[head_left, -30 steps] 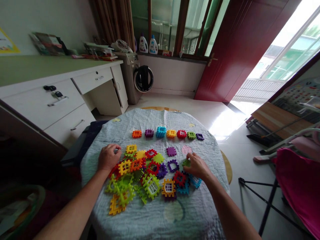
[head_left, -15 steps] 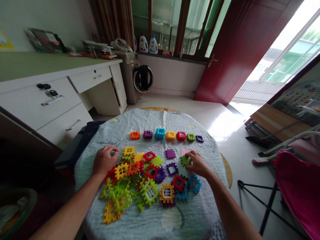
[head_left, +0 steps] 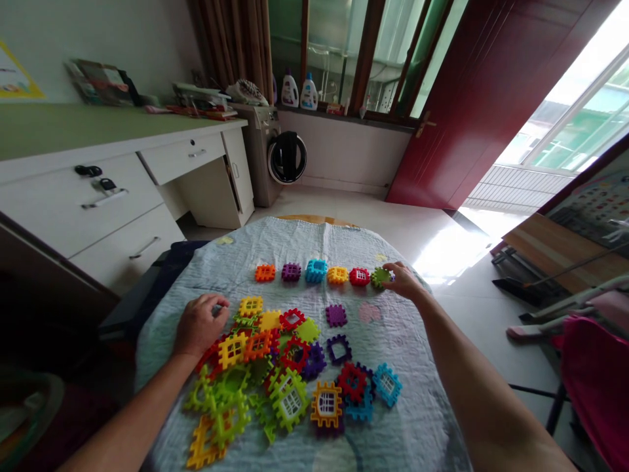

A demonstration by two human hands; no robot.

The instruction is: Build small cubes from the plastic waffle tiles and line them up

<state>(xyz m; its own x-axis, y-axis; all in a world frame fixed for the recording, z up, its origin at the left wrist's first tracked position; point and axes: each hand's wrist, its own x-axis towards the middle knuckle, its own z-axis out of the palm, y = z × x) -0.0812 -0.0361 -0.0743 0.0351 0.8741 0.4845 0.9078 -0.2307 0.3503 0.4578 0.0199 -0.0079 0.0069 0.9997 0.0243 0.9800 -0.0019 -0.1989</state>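
Note:
My right hand (head_left: 405, 282) reaches to the right end of a row of plastic blocks. Thumb and fingers pinch a green notched tile (head_left: 380, 276), at the green stack's place in the row; whether it touches the pieces below is hidden. On the cloth left of a heap of tiles rests my left hand (head_left: 200, 321), loosely curled, a gap between thumb and forefinger and nothing visible in it. Nearest to it are a yellow window tile (head_left: 251, 306) and another yellow window tile (head_left: 232, 350). Alone on the cloth lie a purple tile (head_left: 336, 315) and a purple frame (head_left: 339, 350).
Along the row stand orange (head_left: 265, 273), purple (head_left: 291, 272), blue (head_left: 316, 270), yellow (head_left: 337, 275) and red blocks (head_left: 360, 276). A light blue cloth (head_left: 236, 242) covers the round table. A pink chair (head_left: 590, 387) is at the right, a white desk (head_left: 191, 154) at the left.
My right hand has carried the green tile away from beside the lone purple tile, forward to the row's right end. My left hand stays beside the heap. The view has shifted slightly.

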